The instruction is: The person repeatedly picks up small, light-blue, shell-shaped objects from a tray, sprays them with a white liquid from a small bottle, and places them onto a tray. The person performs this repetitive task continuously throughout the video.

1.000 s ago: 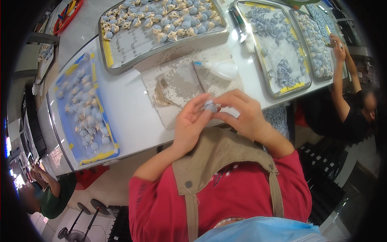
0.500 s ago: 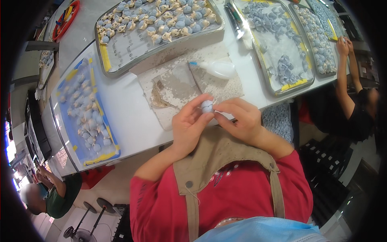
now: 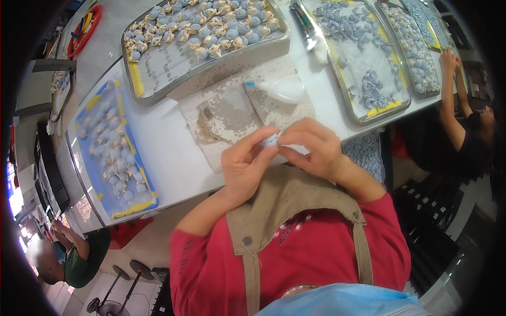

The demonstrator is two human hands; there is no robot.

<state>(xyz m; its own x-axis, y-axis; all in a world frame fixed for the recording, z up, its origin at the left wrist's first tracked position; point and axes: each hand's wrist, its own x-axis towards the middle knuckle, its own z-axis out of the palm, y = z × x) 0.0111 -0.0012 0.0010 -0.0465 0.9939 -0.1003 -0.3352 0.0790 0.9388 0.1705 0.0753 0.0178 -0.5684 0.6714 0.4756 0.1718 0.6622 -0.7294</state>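
Note:
Between my two hands is a small round pale-blue figurine part (image 3: 271, 140), held just above the table's near edge. The thumb and fingers of my left hand (image 3: 244, 162) close round it from the left. My right hand (image 3: 312, 150) pinches at its right side with thumb and fingertips, which hide much of it. Just beyond my hands lies a stained grey board (image 3: 224, 113). On it rests a white squeeze bottle (image 3: 287, 91) with a blue tip, touched by neither hand.
A metal tray (image 3: 158, 87) of blue-and-cream figurines stands at the back. To the left lies a blue tray (image 3: 113, 203) of similar pieces; to the right, a tray (image 3: 363, 122) of grey-blue petal-like parts. One co-worker (image 3: 443, 126) is at right, another (image 3: 74, 258) at lower left.
My fingers have closed further over the round part, so less of it shows. My right hand has shifted slightly left and its fingers have bent more.

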